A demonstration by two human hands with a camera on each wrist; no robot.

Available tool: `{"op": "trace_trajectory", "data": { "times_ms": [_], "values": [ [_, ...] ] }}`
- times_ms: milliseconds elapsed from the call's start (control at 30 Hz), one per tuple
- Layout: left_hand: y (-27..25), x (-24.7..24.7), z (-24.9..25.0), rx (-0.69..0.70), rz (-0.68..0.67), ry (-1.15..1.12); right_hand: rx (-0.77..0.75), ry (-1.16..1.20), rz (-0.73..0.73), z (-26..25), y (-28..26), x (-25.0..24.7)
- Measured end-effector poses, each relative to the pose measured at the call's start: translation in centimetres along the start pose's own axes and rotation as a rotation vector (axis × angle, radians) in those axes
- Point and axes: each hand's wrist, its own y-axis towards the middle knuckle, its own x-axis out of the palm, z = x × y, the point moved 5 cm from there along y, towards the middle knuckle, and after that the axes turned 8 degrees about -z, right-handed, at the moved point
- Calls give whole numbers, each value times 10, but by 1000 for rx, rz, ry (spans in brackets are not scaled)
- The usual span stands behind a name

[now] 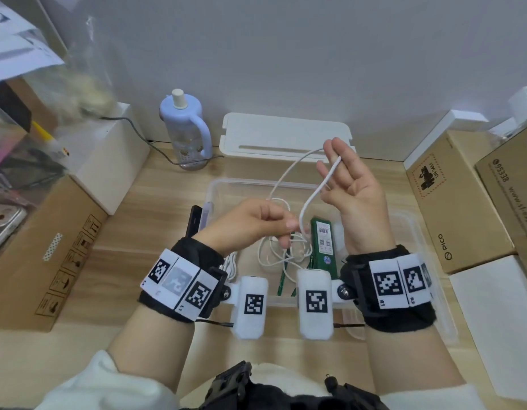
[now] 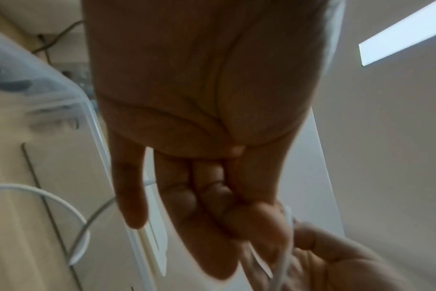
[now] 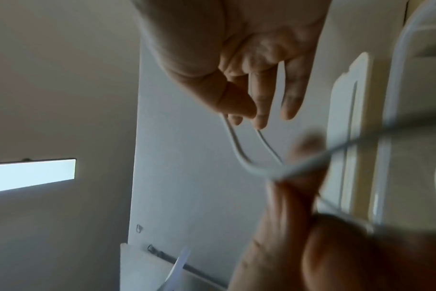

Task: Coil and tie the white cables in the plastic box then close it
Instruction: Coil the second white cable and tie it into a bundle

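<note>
Head view: over the clear, round-cornered plastic box [image 1: 217,187], the left hand [image 1: 250,223] pinches a thin, smooth white cable [image 1: 315,192]. The right hand [image 1: 356,187], raised farther right, carries its loop. Tangled cables [image 1: 285,255] lie inside.
Left wrist view: curled fingers clamp the cord.
Right wrist view: thumb and 2 fingertips apparently pinch a U-shaped bend.

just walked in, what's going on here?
A person is coiling a white cable above the open plastic box. The left hand pinches it low; the raised right hand holds a loop between thumb and fingers. More white cables lie loose in the box beside a green pack. The lid lies behind, off.
</note>
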Motion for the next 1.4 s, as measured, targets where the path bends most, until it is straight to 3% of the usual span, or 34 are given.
{"op": "trace_trajectory", "data": {
  "times_ms": [100,167,267,300,433,567,633,800,900,1033,1267,1400],
  "values": [
    [-6,-9,6,60,71,-17,-25,-67,50,-6,0,-7],
    [-6,-6,11,132,-16,-31,-25,-88,54,-7,1,-6],
    [0,9,13,118,-168,63,-8,-76,5,-4,1,7],
    [3,11,13,112,-150,72,1,-82,-6,-1,0,9],
    [4,-1,16,251,177,-100,58,-189,32,6,0,-2],
    [-5,-13,30,438,187,-193,76,-347,127,10,-4,-21],
    [-6,-17,30,414,202,-161,37,-419,183,8,-6,-24],
    [-2,-25,-2,139,389,-117,-116,-405,167,-4,-6,-14],
    [-3,-23,-1,232,377,-313,-150,-571,192,-3,-4,-13],
    [-9,-29,17,446,343,-554,-5,-579,25,16,0,-17],
    [-23,-42,25,597,433,-832,64,-517,10,32,1,-25],
    [-25,-46,24,576,396,-854,80,-354,-139,30,-2,-9]
  ]
}}
